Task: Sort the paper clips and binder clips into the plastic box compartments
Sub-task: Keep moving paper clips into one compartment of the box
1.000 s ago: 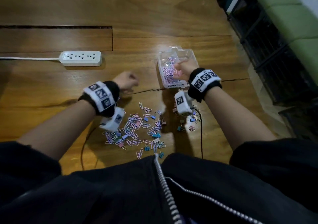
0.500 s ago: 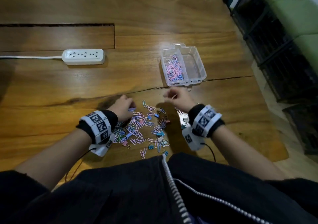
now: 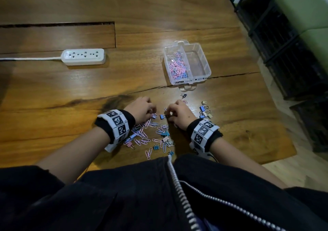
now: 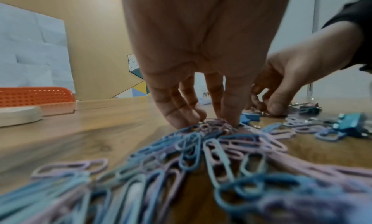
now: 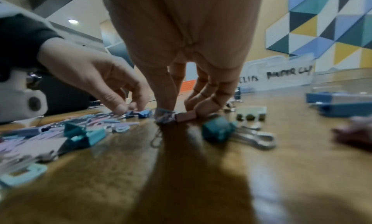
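Note:
A clear plastic box (image 3: 204, 60) stands beyond the hands; its left compartment holds pink and blue paper clips (image 3: 177, 66), its right one looks bare. A loose pile of paper clips (image 3: 150, 134) and small binder clips lies in front of me. My left hand (image 3: 150, 113) curls its fingertips (image 4: 177, 119) down round a bunch of paper clips (image 4: 213, 124) at the pile's far edge. My right hand (image 3: 168, 114) pinches a small bunch of paper clips (image 5: 164, 116) against the table, beside a pink binder clip (image 5: 186, 116) and a blue binder clip (image 3: 161, 117).
A group of blue and pale binder clips (image 3: 205, 111) lies right of my right hand. A white power strip (image 3: 83, 56) with its cord sits at the far left. The wooden table's right edge (image 3: 276, 124) drops to the floor.
My right hand has come back from over the box to the pile. My left hand has moved from the bare table into the paper clips. Both now grip clips.

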Available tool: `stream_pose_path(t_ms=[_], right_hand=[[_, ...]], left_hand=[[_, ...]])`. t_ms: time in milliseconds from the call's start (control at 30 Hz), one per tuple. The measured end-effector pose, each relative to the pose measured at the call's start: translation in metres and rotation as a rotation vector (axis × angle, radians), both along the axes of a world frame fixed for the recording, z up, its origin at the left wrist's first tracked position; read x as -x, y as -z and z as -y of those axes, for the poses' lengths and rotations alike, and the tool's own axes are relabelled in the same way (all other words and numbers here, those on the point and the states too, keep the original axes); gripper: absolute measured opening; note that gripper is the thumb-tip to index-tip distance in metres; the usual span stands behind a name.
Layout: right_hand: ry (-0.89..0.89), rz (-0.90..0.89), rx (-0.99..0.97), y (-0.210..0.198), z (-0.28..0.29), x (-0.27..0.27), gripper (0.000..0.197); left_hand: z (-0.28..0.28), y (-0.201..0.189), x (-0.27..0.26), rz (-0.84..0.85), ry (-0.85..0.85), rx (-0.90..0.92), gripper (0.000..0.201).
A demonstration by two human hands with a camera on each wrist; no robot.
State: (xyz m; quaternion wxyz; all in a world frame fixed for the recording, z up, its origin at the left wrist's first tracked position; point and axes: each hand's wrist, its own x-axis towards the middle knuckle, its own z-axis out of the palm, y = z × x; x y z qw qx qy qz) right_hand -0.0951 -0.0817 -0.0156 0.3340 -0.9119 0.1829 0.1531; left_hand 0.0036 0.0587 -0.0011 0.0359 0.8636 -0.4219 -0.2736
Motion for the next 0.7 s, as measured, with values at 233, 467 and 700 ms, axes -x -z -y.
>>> stream_pose_path(t_ms=[233,467,700], right_hand=[[0.057,0.020,-0.025,-0.008,0.021,0.012,0.047],[-0.008,-0.017,0.059,-0.002,0.024,0.016,0.042],[0.092,0.103,0.030,0.001,0.026,0.021,0.028]], left_hand=[[-0.005,0.005,0.009,-0.020,-0.017,-0.002,0.041],[0.009,0.001,0.013,0.031,-0.010,0.015,0.027],[0.027,0.003,0.011,-0.082,-0.076,0.074,0.018]])
